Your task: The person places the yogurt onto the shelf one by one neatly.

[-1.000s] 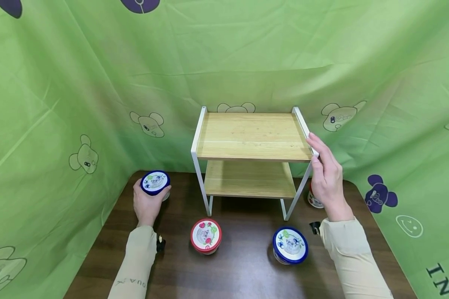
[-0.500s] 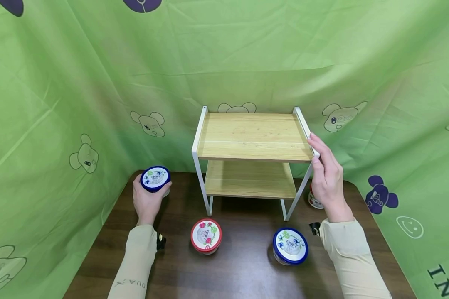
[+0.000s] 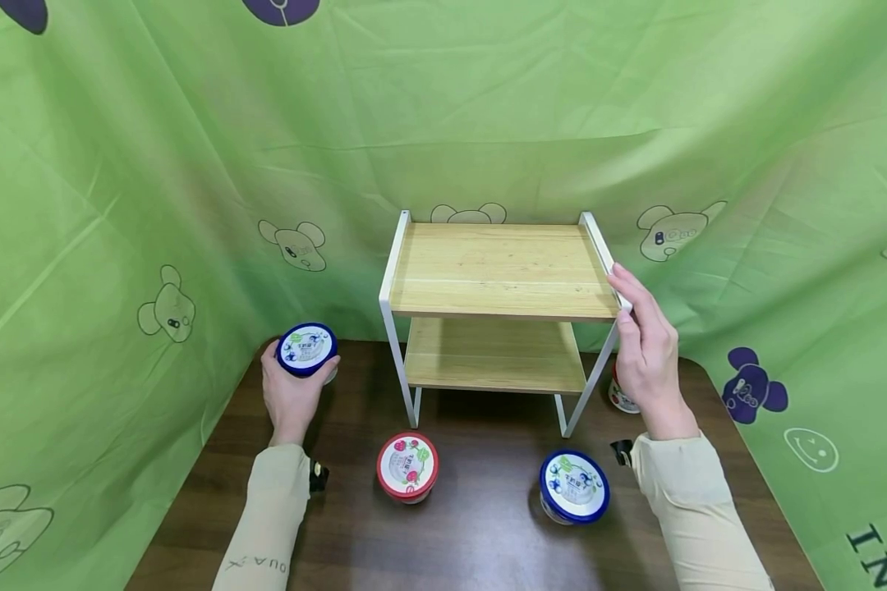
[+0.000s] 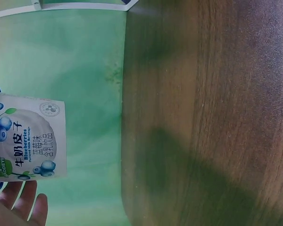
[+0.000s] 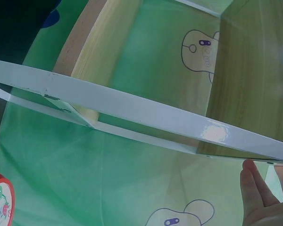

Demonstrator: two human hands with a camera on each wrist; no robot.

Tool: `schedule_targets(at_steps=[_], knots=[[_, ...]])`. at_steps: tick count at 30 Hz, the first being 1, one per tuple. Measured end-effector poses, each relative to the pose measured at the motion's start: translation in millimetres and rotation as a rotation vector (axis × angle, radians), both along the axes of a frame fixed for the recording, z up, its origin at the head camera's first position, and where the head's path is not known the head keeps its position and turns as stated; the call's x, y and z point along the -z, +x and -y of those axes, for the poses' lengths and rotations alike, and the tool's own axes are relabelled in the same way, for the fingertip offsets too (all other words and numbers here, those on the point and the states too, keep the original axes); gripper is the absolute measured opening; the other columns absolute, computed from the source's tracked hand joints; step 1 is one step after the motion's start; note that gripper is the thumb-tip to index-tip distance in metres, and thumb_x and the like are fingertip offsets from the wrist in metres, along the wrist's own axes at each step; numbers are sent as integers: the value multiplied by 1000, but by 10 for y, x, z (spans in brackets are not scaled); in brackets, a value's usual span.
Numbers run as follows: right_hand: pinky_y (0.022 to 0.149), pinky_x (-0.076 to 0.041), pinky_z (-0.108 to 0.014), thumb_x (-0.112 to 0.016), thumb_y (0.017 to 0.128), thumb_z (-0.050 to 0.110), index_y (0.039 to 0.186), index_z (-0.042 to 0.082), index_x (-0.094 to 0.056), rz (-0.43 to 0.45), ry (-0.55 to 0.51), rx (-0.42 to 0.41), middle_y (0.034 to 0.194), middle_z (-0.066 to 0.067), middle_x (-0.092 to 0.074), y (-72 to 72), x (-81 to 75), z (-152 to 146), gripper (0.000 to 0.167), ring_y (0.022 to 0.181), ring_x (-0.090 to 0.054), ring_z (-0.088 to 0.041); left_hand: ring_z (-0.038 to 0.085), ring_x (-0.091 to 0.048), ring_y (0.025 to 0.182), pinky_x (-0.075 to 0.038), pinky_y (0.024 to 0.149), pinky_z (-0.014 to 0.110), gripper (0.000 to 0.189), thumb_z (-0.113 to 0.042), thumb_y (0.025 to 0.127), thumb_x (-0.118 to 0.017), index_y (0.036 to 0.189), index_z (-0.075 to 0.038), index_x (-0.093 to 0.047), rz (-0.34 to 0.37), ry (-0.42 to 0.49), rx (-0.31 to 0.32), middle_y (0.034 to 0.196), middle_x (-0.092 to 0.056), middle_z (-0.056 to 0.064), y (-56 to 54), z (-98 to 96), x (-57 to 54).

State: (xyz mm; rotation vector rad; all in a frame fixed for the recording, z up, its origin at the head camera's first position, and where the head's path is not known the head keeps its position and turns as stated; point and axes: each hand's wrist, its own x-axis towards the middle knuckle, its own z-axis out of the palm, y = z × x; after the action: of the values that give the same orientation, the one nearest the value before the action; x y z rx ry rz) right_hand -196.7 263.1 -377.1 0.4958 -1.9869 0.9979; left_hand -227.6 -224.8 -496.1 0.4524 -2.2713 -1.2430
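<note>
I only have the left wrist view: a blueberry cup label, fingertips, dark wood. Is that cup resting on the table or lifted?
Observer: The head view shows the left hand gripping the blue-lidded blueberry yogurt cup near the dark wooden table's back left corner; whether its base touches the wood I cannot tell.
Operator: What is the other hand doing?
Observer: The right hand rests straight fingers against the right white rail of the two-tier wooden shelf rack.
Operator: Any other cups around?
Observer: A red-lidded cup and a second blue-lidded cup stand in front of the rack; another red-trimmed cup sits partly hidden behind the right hand.
</note>
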Motion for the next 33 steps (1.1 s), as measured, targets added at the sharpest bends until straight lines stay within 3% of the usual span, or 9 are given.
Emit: schedule_targets(at_steps=[18, 33], knots=[[116, -33, -33, -43, 102, 10, 140, 5, -60, -9, -6, -3, 149, -7, -54, -9, -8, 11, 42, 139, -46, -29, 35, -46, 131, -39, 105, 58, 107, -52, 67, -93, 149, -13, -37, -57, -21, 11, 142, -48, 16, 37, -21, -55], [116, -33, -33, -43, 102, 11, 140, 5, -61, -5, -9, -1, 149, -7, -53, -13, -4, 12, 42, 139, -46, -29, 38, -45, 133, -37, 107, 59, 111, -51, 69, -92, 153, -13, -29, -50, 19, 12, 146, -44, 20, 40, -33, -78]])
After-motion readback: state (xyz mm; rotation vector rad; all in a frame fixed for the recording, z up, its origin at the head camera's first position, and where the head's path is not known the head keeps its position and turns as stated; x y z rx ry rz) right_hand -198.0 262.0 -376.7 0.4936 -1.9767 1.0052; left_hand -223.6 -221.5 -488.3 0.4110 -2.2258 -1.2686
